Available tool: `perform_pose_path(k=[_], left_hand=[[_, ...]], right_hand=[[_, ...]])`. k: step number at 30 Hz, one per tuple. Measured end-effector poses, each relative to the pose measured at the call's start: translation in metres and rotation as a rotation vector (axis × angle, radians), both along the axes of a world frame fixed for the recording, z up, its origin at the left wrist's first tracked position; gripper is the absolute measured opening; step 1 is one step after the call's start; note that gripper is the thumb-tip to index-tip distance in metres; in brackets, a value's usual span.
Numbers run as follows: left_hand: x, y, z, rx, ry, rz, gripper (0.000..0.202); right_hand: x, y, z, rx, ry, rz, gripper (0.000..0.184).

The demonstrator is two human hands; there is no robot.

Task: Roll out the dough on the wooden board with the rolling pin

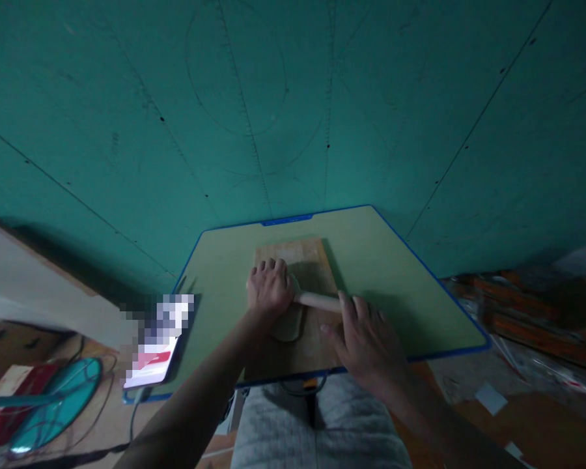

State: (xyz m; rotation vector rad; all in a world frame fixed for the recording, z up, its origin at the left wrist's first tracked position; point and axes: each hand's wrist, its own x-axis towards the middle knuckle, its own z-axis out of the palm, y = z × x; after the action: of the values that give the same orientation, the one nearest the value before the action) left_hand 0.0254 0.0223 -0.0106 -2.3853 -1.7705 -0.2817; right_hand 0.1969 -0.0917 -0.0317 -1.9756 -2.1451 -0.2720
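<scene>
A pale wooden rolling pin [318,301] lies crosswise over a flat, oval, pale piece that looks like dough [289,327]. My left hand [269,286] is closed over the pin's left part and hides that end. At the other end, my right hand [366,333] grips the pin with fingers on top and thumb below. The dough rests on a wooden board [288,249], partly covered by my left hand and the pin. Under the board is a light green tabletop [371,254] with a blue edge.
On the table's left side lies a lit phone [159,345] with a cable attached. A green wall [293,117] rises behind the table. To the left are a white panel [53,286] and a round turquoise object [61,400]; orange-brown pieces [532,316] clutter the floor at right.
</scene>
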Motion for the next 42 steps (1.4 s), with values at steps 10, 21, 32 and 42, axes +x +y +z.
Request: perform_pose_path(k=[10,21,32,42], left_hand=[[0.03,0.059,0.008,-0.173,-0.034,-0.014,0.034],[0.033,0.057,0.007,-0.086,-0.045,0.014,0.035],[-0.028,-0.031,-0.008,0.024,-0.052,-0.231,0.047],[-0.061,-0.021,0.013,-0.146,0.104,-0.109,0.035]], right_hand=[[0.027,0.067,0.018,-0.312,-0.004,-0.109,0.057],[0.023,0.077,0.028,-0.363,0.023,-0.155,0.065],[0.007,0.002,0.033,-0.359,0.027,-0.087,0.057],[0.003,0.037,0.046,-0.373,-0.008,-0.154,0.053]])
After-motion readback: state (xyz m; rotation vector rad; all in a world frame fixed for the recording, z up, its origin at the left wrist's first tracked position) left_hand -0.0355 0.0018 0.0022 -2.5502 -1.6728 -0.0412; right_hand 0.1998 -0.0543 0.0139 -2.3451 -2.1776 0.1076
